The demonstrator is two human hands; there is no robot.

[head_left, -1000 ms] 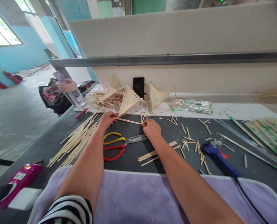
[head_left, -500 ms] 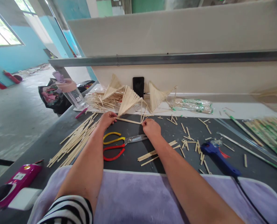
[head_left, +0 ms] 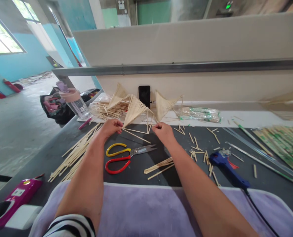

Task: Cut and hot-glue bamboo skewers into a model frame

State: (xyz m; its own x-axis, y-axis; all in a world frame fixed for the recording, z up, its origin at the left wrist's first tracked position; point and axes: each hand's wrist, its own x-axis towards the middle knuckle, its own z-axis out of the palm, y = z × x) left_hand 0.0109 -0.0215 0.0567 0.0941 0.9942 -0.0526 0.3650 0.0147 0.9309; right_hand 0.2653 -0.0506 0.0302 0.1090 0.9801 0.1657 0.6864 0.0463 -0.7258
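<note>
Three slatted panels (head_left: 135,111), seemingly finished; by the middle one, a bare frame (head_left: 136,130), likely yet to fill, between left hand (head_left: 110,127) pinching a stick (head_left: 137,136) and right hand (head_left: 163,132), curled in, hold unclear, toward the back of the table (head_left: 136,174)

On the dark flat surface (head_left: 136,176), the metal scissors with yellow and red handles (head_left: 134,151) lie before the ribbed wooden-stick frame (head_left: 134,110), whose near edge sits between the left hand (head_left: 112,127) and right hand (head_left: 163,132). Long thin wooden sticks (head_left: 73,161) lie left of the scissors; to their right lie short cut wooden pieces (head_left: 207,157), then the blue plastic glue gun (head_left: 231,172). Behind the frame, the black rectangular phone (head_left: 144,95) stands before the white flat panel (head_left: 205,87).
</note>
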